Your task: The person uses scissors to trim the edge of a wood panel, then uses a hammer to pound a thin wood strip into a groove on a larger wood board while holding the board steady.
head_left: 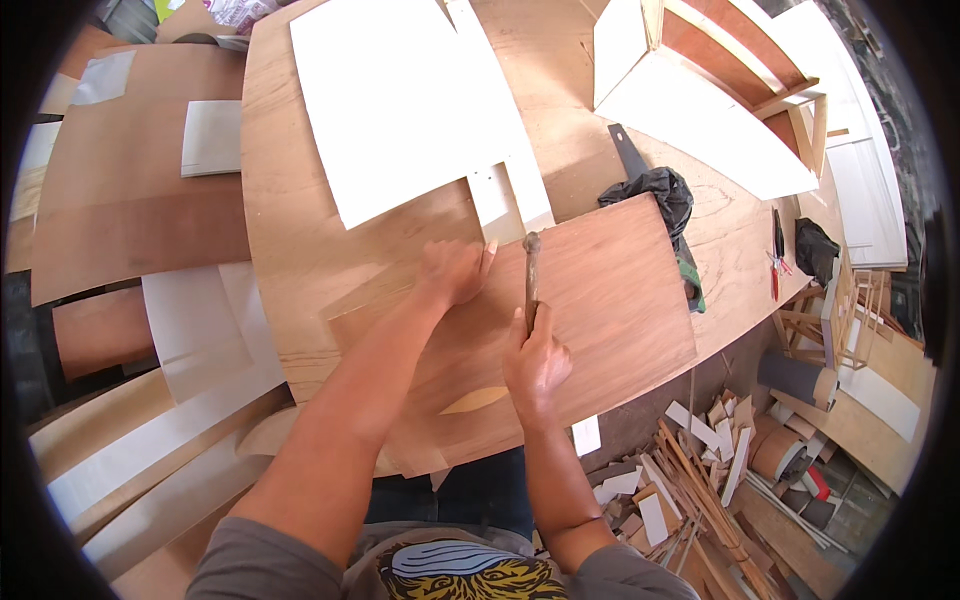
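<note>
My right hand [540,365] is wrapped round the handle of a hammer [531,285]. The hammer's head points away from me, by the far edge of a reddish-brown plywood board [610,300]. At that same edge, a little to the left, my left hand [458,272] has its fingers pinched together; what is between them is too small or hidden to make out. Just beyond the hands lie a narrow white strip [492,205] and a large white panel [400,110]. The board rests on a wide wooden table [285,250].
A black plastic bag [665,195] with a dark flat blade [627,150] lies past the board, near a green handle [691,285]. Red-handled pliers [775,280] sit at the right. A white-and-brown frame [710,140] stands far right. Wood offcuts [690,480] cover the floor; stacked sheets [140,200] fill the left.
</note>
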### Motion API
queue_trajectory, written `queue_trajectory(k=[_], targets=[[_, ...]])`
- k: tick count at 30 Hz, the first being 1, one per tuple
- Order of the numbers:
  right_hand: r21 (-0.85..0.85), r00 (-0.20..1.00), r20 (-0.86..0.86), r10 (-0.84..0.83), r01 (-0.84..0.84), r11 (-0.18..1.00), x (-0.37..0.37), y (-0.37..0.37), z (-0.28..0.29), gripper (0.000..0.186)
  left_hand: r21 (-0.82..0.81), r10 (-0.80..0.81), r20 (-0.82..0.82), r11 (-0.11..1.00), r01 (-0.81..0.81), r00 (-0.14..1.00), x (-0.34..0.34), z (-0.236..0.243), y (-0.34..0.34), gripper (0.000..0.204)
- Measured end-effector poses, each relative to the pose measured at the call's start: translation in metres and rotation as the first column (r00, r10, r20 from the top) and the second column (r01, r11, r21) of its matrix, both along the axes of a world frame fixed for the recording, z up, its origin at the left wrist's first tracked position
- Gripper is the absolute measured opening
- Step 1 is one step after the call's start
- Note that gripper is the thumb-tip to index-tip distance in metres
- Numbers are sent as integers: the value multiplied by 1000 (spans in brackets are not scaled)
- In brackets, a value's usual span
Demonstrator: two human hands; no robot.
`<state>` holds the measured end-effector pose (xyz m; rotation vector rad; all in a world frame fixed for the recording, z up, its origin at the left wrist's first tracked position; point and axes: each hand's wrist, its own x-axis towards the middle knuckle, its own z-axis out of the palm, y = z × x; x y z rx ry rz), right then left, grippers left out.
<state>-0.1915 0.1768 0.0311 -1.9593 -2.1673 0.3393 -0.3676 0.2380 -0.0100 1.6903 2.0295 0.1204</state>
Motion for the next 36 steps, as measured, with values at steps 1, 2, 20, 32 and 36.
queue_trajectory(k=[1, 2, 20, 32, 36], targets=[[27, 1000, 10, 4, -5, 1000, 5, 1, -1, 27, 1, 7, -5, 1000, -7, 1000, 2, 0, 1, 64], [28, 1000, 5, 11, -11, 1000, 13, 5, -3, 27, 4, 13, -2, 1000, -13, 1000, 4, 0, 3, 63], [160, 856, -86, 511, -494, 855, 148, 104, 0, 34, -125, 456, 77, 887, -445, 887, 40, 11, -1, 73], [-81, 818, -237, 523, -553, 829, 122, 81, -23, 33, -203, 536, -24, 824, -529, 844, 23, 27, -37, 73], [-160, 809, -491, 322, -447, 880, 116, 88, -15, 33, -142, 530, 28, 841, -522, 847, 17, 32, -44, 76]])
